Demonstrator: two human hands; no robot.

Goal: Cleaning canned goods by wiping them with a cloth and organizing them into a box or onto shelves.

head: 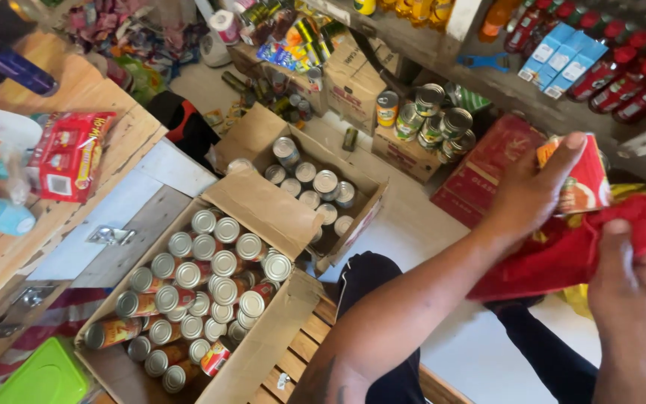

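Left hand (525, 191) up by the shelf, fingers wrapped around an orange can (581, 179). Right hand (629, 280) pinching a red cloth (562, 251) right against that can. Open cardboard box (263, 352) of tins (196, 288) sitting down left.

Floor: we note pale floor (413, 224), crowded with open cartons.
Table: we record a wooden table (99, 97) at left.
Shelf: we observe a stocked shelf (517, 90) at right.
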